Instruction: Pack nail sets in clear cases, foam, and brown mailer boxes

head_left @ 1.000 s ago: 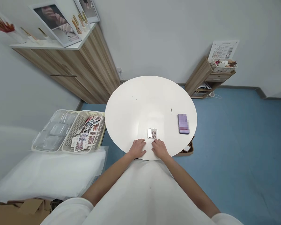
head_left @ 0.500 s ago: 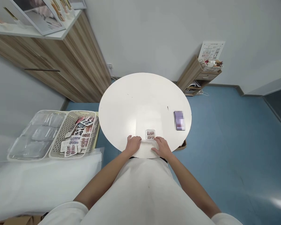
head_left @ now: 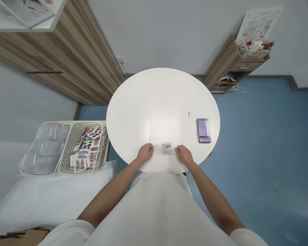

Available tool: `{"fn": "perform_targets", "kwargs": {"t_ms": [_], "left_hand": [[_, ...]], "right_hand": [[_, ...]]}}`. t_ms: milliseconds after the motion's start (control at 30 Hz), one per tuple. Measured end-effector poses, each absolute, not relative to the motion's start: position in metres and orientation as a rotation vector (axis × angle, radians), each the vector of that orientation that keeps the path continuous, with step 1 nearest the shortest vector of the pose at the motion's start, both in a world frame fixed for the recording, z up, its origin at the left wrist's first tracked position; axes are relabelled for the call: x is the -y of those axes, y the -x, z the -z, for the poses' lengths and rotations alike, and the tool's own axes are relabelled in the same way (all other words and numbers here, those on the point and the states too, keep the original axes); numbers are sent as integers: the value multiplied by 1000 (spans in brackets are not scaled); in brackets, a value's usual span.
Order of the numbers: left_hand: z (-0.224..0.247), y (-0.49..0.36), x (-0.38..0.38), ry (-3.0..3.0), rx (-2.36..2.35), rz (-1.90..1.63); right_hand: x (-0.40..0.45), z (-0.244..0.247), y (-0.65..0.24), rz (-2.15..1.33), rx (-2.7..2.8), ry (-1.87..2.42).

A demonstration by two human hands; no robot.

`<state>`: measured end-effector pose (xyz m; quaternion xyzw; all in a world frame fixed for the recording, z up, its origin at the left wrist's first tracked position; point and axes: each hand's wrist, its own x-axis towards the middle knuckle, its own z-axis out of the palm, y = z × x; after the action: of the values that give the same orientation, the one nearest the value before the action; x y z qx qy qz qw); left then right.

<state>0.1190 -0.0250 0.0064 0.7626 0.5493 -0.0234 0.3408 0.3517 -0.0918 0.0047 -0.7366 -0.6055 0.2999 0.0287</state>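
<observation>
A small clear case [head_left: 166,145] of press-on nails lies near the front edge of the white oval table [head_left: 133,102]. Across its lower part runs a folded band of thin translucent sheet [head_left: 157,149], blurring the lower row of nails. The rest of the sheet is spread flat beyond the case. My left hand [head_left: 144,153] has its fingers closed on the band's left end. At the right end, my right hand [head_left: 184,154] pinches the same sheet. The case sits between the two hands, with neither hand touching it.
A purple box-like item [head_left: 203,130], partly pixelated, lies on the table's right side. To the left stand a basket [head_left: 69,147] of nail cards and another with clear plastic boxes [head_left: 45,147]. A wooden cabinet [head_left: 74,51] and a small shelf unit [head_left: 223,65] stand by the wall.
The sheet's near edge is now folded over the lower part of the case. My right hand has moved right, away from the case, and both hands now grip the band's ends. The view has shifted.
</observation>
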Motion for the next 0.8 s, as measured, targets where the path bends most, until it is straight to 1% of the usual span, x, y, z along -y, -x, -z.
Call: {"fn": "perform_targets", "kwargs": {"t_ms": [133,267,333,533,700,800], "left_hand": [[-4,-127,23,-2108,-1512,160],[-2,-131,27,-2264,-1494,75],[-2,-133,29,-2298,-1396,79],[-13,-143,30,-2300,-1019,157],[-18,-152,25,-2375,-895,114],[-14,-156,21,-2428,-884,102]], "right_hand": [[88,3,-347,-844,1938,2370],[95,10,-346,-696,1996,2264],[97,14,-348,-678,2026,2156],[92,15,-351,-861,2274,1800],[84,0,-349,-816,2359,1711],[84,-3,-344,-737,2378,1766]]}}
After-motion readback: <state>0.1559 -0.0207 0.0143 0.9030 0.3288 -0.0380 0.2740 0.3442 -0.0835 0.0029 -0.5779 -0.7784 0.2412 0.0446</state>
